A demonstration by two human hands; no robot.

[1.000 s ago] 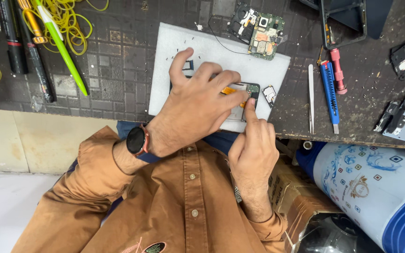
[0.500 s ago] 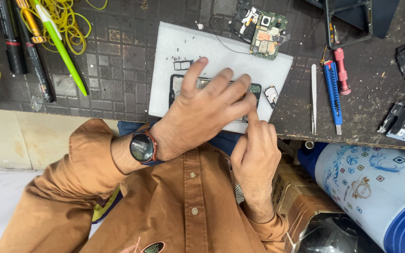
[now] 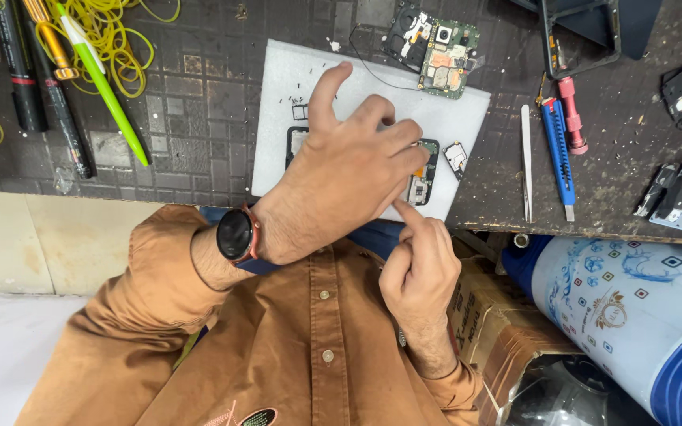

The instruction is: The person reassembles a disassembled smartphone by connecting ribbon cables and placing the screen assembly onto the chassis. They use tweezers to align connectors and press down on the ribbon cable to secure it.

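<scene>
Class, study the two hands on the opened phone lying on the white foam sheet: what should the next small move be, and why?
Probably a gentle lift of the part pinched by the left hand, while the right hand steadies the dark opened phone. The left fingertips sit on the phone's right end, the right index finger presses its lower edge, and the white foam sheet beneath could let it slide. What is pinched is hidden.

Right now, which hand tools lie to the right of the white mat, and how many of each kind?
Tweezers: 1
Blue utility knife: 1
Red-handled screwdriver: 1
Total: 3
</scene>
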